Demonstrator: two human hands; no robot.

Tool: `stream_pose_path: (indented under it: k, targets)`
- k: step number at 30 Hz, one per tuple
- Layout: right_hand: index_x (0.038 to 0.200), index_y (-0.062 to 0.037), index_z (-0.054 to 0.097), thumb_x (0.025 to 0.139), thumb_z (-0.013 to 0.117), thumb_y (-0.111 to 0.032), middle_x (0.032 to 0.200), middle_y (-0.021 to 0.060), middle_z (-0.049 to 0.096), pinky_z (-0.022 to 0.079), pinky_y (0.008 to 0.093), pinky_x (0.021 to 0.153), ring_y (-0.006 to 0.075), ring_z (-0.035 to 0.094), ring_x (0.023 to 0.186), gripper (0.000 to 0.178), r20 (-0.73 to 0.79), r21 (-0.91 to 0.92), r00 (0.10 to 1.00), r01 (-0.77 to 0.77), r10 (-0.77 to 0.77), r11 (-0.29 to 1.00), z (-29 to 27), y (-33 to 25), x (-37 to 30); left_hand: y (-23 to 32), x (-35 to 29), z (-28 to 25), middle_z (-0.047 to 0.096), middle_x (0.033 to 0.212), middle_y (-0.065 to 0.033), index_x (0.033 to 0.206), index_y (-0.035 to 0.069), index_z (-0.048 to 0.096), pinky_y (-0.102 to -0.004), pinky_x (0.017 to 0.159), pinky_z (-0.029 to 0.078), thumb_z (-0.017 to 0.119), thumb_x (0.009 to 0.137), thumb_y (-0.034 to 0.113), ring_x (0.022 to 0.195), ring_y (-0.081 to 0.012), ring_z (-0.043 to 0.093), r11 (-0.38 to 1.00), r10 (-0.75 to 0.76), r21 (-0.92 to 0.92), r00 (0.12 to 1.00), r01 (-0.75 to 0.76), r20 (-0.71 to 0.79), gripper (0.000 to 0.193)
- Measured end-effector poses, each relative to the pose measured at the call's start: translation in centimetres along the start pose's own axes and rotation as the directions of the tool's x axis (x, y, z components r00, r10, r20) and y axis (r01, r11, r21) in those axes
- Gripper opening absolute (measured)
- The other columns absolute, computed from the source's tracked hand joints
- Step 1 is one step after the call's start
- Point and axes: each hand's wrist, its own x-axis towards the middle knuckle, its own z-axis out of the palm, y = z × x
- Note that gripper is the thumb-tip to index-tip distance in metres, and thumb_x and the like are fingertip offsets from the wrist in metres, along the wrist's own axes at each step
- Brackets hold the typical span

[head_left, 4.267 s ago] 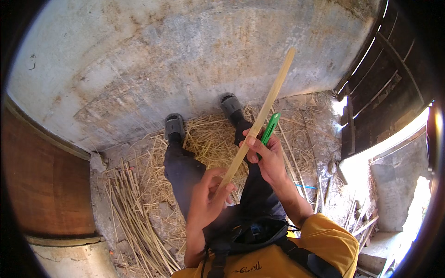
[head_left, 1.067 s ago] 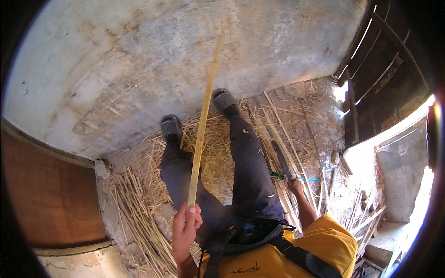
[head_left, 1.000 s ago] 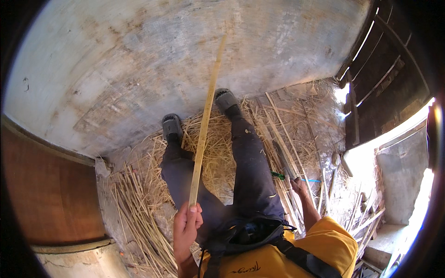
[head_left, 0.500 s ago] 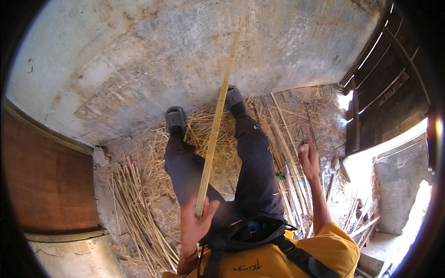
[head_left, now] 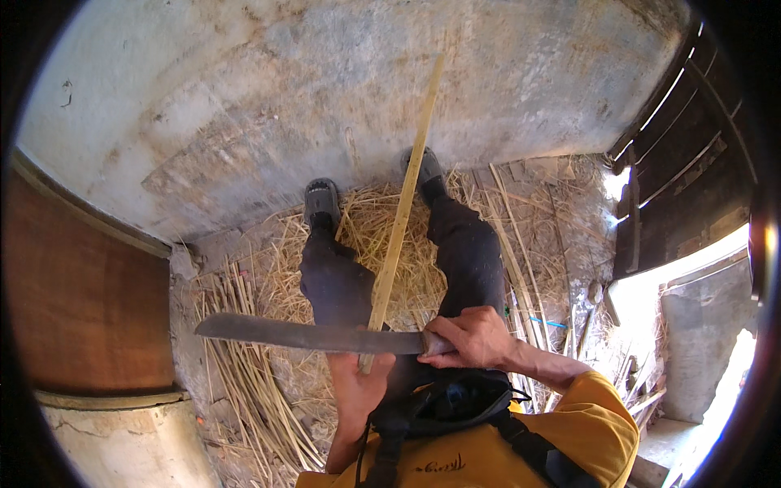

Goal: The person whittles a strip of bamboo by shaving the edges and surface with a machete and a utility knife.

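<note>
Knife blade [head_left: 301, 333] lies crosswise over bamboo strip [head_left: 399, 220], tip pointing left. Left hand [head_left: 358, 386] wraps lower strip end, fingers closed round it, likely steadying strip so edge can bite. Strip slants up between knees toward concrete wall [head_left: 244, 106]. Right hand [head_left: 472, 337] clenched on knife handle. Straw and cut slats [head_left: 244, 390] cover floor; dark wooden door [head_left: 691, 163] at right.

Inventory, by count:
- Hands: two, the left hand [head_left: 358, 386] and the right hand [head_left: 472, 337].
- Long-bladed knife [head_left: 313, 335]: one.
- Long bamboo strip [head_left: 403, 213]: one, upright.
- Dark shoes: two, one [head_left: 322, 198] and another [head_left: 428, 167].
- Loose straw and thin bamboo slivers [head_left: 244, 382]: too many to count.
</note>
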Motion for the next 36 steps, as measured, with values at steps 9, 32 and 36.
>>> stream_pose_path:
  k: [9, 32, 36]
  targets:
    - [0.109, -0.0124, 0.063, 0.083, 0.078, -0.039, 0.066, 0.0083, 0.067, 0.052, 0.0431, 0.051, 0.0314, 0.067, 0.056, 0.040, -0.020, -0.024, 0.992, -0.126, 0.125, 0.992, -0.8, -0.4, 1.0, 0.1, -0.2, -0.1, 0.056, 0.073, 0.0028, 0.087, 0.005, 0.064, -0.0273, 0.058, 0.041, 0.094, 0.072, 0.016, 0.066, -0.0079, 0.051, 0.956, -0.230, -0.178, 0.972, 0.235, 0.047, 0.035]
    - [0.098, -0.0086, 0.064, 0.093, 0.071, -0.054, 0.060, 0.0161, 0.062, 0.053, 0.0510, 0.056, 0.0400, 0.067, 0.060, 0.046, -0.108, -0.002, 0.962, -0.253, 0.251, 0.967, -1.0, 4.8, 5.3, 2.5, 0.8, 0.9, 0.048, 0.059, -0.0002, 0.078, 0.003, 0.057, -0.0305, 0.050, 0.036, 0.085, 0.090, 0.017, 0.056, -0.0080, 0.039, 0.984, -0.169, 0.066, 0.984, 0.165, 0.056, 0.033]
    - [0.097, -0.0085, 0.064, 0.092, 0.072, -0.054, 0.060, 0.0163, 0.062, 0.053, 0.0514, 0.057, 0.0404, 0.067, 0.060, 0.046, -0.081, -0.015, 0.959, -0.272, 0.270, 0.962, -1.3, 5.2, 5.6, 3.0, 1.6, 0.5, 0.053, 0.062, -0.0136, 0.082, -0.001, 0.057, -0.0388, 0.051, 0.039, 0.075, 0.099, 0.019, 0.057, -0.0286, 0.047, 0.978, -0.148, 0.155, 0.987, 0.137, 0.060, 0.031]
